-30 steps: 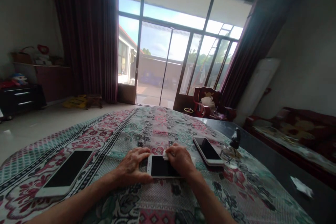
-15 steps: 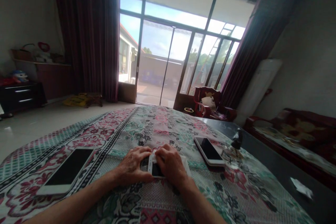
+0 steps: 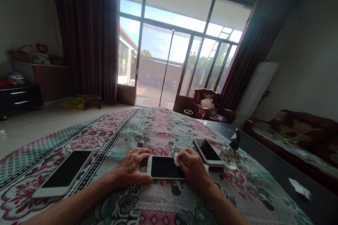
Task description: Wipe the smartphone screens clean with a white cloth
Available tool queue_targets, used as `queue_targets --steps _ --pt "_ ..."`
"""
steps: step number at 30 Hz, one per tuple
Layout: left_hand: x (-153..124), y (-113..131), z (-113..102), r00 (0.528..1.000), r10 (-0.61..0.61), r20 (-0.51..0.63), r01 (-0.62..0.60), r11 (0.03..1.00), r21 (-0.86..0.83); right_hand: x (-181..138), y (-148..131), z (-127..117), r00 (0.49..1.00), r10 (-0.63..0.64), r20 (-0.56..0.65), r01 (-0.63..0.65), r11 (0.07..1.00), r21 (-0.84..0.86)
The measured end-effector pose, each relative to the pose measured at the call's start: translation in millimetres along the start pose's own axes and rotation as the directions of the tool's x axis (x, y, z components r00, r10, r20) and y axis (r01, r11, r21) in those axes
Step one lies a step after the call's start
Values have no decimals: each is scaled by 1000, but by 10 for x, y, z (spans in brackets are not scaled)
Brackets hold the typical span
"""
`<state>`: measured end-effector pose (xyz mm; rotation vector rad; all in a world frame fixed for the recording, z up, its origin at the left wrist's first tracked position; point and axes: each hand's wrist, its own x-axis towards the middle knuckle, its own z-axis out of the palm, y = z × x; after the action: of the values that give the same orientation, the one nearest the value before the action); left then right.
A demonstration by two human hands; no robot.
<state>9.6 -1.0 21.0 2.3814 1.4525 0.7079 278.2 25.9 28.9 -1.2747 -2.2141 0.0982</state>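
A white smartphone (image 3: 166,167) with a dark screen lies flat on the patterned tablecloth, its long side across my view. At its left end my left hand (image 3: 134,166) grips it, thumb on the near corner and fingers at the far corner. My right hand (image 3: 193,166) is closed on a crumpled white tissue (image 3: 176,160), pressed to the right part of the screen. That hand covers the phone's right end. Just beyond it rests a second white smartphone (image 3: 208,150). A third one, a larger white smartphone (image 3: 64,172), lies left of my left forearm.
The tablecloth (image 3: 158,200) covers the table. A small dark figurine on a clear base (image 3: 233,144) stands to the right. Past the cloth, a crumpled paper (image 3: 300,188) lies on a dark surface. Farther back are a wooden armchair (image 3: 207,103) and a glass door (image 3: 158,66).
My right hand has slid to the right along the screen with the tissue, uncovering more of the phone. My left hand stays at the left end. The whole view has shifted slightly.
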Motion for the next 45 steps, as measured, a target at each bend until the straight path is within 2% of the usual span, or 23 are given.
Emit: queue_targets --steps 6,11,16,21,26,34,45 --pt "2 -44 45 1000 -14 -2 15 1000 24 115 -354 171 993 -108 55 110 994 -22" --pt "1 -66 63 1000 -26 -6 26 999 34 246 -503 294 988 -109 105 109 994 6" --pt "9 -41 40 1000 -6 -1 6 1000 24 324 -464 305 992 -43 114 38 998 52" --pt "14 -32 27 1000 11 -7 -11 1000 23 316 -375 237 995 77 71 -77 997 -10" --pt "8 -32 25 1000 10 -6 -10 1000 22 277 -401 267 999 29 32 -28 998 -56" --pt "4 -4 30 1000 -20 -10 20 999 31 289 -574 366 995 -73 62 74 997 -21" --pt "-13 -50 9 999 49 -23 -48 998 43 290 -184 151 995 80 57 -80 997 -9"
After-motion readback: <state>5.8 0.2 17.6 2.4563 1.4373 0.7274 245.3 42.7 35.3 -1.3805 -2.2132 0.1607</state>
